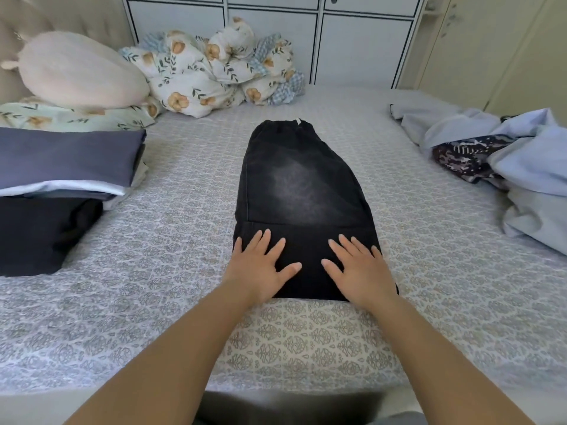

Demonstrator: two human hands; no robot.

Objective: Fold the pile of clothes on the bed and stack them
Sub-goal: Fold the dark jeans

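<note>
Black jeans [302, 191] lie folded lengthwise at bed [171, 240] centre, waistband far, folded end near. Left hand [260, 265] and right hand [357, 266] press flat on near end, fingers spread, gripping nothing. Folded stack [61, 167] at left. Unfolded clothes pile [503, 154] at right. Floral duvet [221, 65] and pillow [79, 69] far left.

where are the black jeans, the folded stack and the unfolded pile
black jeans [302, 182], head view, faded patch at mid-garment
folded stack [64, 157], head view, top grey-blue layer
unfolded pile [534, 154], head view, pale blue cloth on top
</note>
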